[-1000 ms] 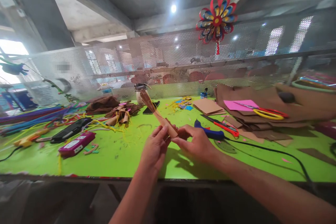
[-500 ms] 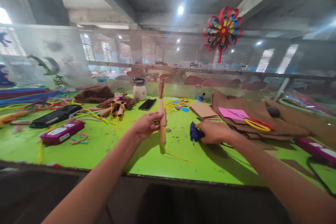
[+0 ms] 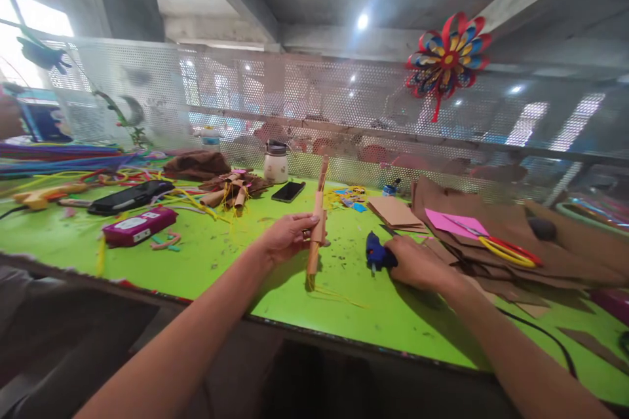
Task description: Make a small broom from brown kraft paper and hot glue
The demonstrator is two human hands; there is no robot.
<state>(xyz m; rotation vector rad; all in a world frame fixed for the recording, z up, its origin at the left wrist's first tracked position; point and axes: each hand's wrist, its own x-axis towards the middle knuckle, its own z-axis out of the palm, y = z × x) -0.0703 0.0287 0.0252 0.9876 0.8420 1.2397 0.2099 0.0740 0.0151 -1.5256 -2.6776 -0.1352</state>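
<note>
Between the thumb and fingers of my left hand [image 3: 292, 236] is a rolled brown paper tube [image 3: 316, 236], held nearly upright. A flat paper piece wraps its middle, and yellow string [image 3: 339, 298] trails from its lower end onto the table. My right hand [image 3: 415, 262] is closed around a blue glue gun [image 3: 377, 252], whose nozzle points down just above or at the table; I cannot tell whether it touches. Most of the glue gun's handle is hidden by my fingers. A stack of brown card squares [image 3: 394, 211] lies beyond my right hand.
Brown paper sheets [image 3: 496, 258], pink paper [image 3: 449, 221] and scissors [image 3: 511, 252] lie at right. A phone [image 3: 288, 192], a jar [image 3: 276, 162] and a bundle of paper tubes [image 3: 238, 190] stand or lie behind. At left are a purple power strip [image 3: 140, 227] and a yellow glue gun [image 3: 42, 196].
The view has turned left, so everything sits further right in the picture. The paper tube leans a little more. Both hands keep hold of the same things.
</note>
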